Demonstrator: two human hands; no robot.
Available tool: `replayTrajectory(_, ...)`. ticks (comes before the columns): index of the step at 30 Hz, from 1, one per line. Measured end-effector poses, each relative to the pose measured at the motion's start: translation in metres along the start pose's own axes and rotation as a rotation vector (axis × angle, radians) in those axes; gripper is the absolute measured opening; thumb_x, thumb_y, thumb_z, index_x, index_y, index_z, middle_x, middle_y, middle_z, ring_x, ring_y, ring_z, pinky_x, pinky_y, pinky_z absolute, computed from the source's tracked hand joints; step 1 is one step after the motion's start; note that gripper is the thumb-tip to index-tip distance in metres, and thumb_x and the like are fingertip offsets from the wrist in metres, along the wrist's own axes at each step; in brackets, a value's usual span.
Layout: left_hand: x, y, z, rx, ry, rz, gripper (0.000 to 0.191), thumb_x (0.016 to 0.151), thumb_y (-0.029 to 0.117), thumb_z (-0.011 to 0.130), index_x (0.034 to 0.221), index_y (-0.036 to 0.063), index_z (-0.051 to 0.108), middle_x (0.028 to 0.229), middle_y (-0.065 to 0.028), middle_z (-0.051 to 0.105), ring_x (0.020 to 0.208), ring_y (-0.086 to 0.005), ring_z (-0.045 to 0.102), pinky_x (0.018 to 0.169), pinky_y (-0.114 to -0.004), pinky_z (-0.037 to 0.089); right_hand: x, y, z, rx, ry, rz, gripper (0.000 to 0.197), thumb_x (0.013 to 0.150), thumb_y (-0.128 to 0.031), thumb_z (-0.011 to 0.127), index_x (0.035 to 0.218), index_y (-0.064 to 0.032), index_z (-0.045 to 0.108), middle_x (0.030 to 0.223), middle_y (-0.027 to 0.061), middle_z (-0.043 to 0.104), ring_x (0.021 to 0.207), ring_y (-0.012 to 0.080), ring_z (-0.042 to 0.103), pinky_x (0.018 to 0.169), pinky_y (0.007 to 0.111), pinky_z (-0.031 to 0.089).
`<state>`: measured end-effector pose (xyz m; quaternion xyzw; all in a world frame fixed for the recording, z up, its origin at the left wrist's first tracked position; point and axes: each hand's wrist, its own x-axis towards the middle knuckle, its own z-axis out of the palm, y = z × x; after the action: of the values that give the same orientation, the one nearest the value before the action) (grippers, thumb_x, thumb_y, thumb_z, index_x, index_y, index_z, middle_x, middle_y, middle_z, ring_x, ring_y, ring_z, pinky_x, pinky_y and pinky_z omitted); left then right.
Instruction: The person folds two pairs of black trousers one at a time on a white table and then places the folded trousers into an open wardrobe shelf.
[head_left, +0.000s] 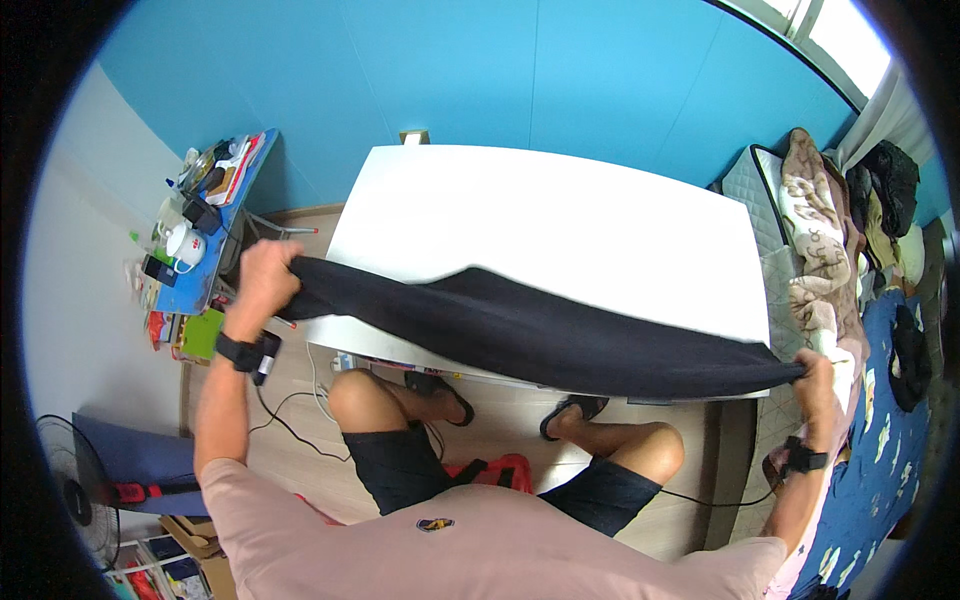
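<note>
A long piece of black fabric (517, 326) is stretched out between my two hands above the front edge of the white table (540, 210). My left hand (268, 277) is closed around its left end, past the table's left side. Its right end is bunched in the fist of my right hand (816, 386), beyond the table's right front corner. The cloth sags a little in the middle, with one peak along its far edge. It hides part of the table's front edge. Whether it is a garment cannot be made out.
At the left a blue folding table (196, 274) carries a white enamel mug (185, 246) and other items. A bed with a patterned blanket (814, 247) stands at the right. A fan (79, 495) is at lower left. Cables (300, 442) run over the floor near my legs.
</note>
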<state>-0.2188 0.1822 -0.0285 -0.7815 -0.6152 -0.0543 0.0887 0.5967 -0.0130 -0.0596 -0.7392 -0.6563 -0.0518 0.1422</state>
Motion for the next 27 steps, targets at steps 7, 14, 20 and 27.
replayTrajectory(7, 0.115, -0.008, 0.001, -0.075, -0.412, 0.011, 0.032, 0.072, -0.001, 0.058, 0.098, 0.0058, 0.076, 0.096, -0.0239, 0.070, 0.099, -0.0435, 0.065, 0.083, -0.047, 0.053, 0.085, 0.060, 0.000, -0.037, 0.061, 0.120, 0.011, 0.071, -0.005, 0.061, 0.078, 0.0008, 0.068, 0.071, 0.0206, 0.066, 0.072, 0.0322, 0.067, 0.065, 0.042, 0.049)
replayTrajectory(14, 0.157, 0.009, 0.210, -0.034, -0.211, 0.083, 0.024, 0.077, 0.002, 0.059, 0.095, 0.0042, 0.075, 0.096, -0.0252, 0.071, 0.096, -0.0438, 0.068, 0.087, -0.050, 0.054, 0.112, 0.071, 0.180, 0.039, -0.152, 0.348, 0.041, 0.067, -0.002, 0.053, 0.105, -0.0023, 0.068, 0.096, 0.0259, 0.069, 0.096, 0.0428, 0.067, 0.084, 0.045, 0.051)
replayTrajectory(20, 0.161, 0.022, 0.201, -0.026, -0.145, 0.022, 0.020, 0.075, 0.003, 0.061, 0.093, 0.0027, 0.071, 0.090, -0.0249, 0.070, 0.091, -0.0430, 0.068, 0.084, -0.052, 0.052, 0.088, 0.094, 0.189, 0.348, 0.040, 0.480, 0.057, 0.068, -0.007, 0.065, 0.125, -0.0036, 0.062, 0.114, 0.0217, 0.069, 0.109, 0.0351, 0.065, 0.097, 0.040, 0.048)
replayTrajectory(27, 0.134, 0.026, 0.188, -0.030, 0.113, 0.156, 0.040, 0.075, -0.006, 0.056, 0.114, -0.0018, 0.061, 0.127, -0.0253, 0.058, 0.122, -0.0435, 0.050, 0.104, -0.052, 0.041, 0.080, 0.024, 0.170, 0.002, 0.301, 0.194, 0.072, 0.081, -0.011, 0.076, 0.143, 0.0030, 0.042, 0.136, 0.0282, 0.053, 0.126, 0.0443, 0.051, 0.108, 0.048, 0.042)
